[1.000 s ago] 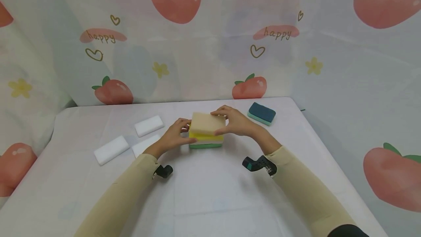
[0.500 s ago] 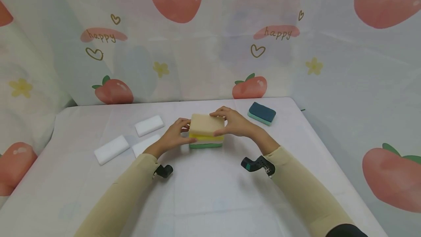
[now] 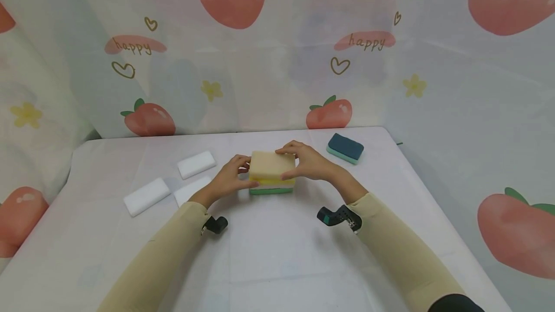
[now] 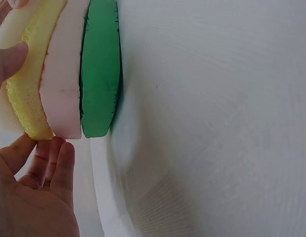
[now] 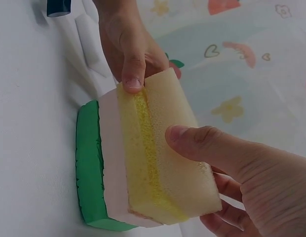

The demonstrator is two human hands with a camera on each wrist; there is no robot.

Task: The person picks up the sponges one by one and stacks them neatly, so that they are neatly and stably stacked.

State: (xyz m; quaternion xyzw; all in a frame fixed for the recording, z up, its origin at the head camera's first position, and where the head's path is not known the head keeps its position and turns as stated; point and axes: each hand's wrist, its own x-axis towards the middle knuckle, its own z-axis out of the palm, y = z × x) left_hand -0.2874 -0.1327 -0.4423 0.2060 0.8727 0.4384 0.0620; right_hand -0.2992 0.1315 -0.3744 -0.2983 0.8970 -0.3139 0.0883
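A stack of sponges stands mid-table: green sponge (image 3: pixel 271 190) lowest, pale pink sponge (image 4: pixel 64 74) above, then a yellow sponge (image 5: pixel 138 148), and a cream sponge (image 3: pixel 272 165) on top. My left hand (image 3: pixel 228 177) holds the stack's left end, its thumb on the yellow sponge's near side and its fingers around the end. From the right, my right hand (image 3: pixel 311 160) grips the cream sponge between thumb and fingers. In the right wrist view the cream sponge lies against the yellow one, its edges slightly out of line. Fingers behind the stack are partly hidden.
Several white sponge-like blocks (image 3: pixel 147 196) lie on the white-covered table (image 3: pixel 277 254) at left. A dark blue and mint sponge (image 3: pixel 345 148) lies back right. A printed curtain (image 3: pixel 269 76) hangs behind the table.
The cream sponge has come down slightly and a little left with my right hand, covering more of the yellow sponge. My left hand has stayed almost still.
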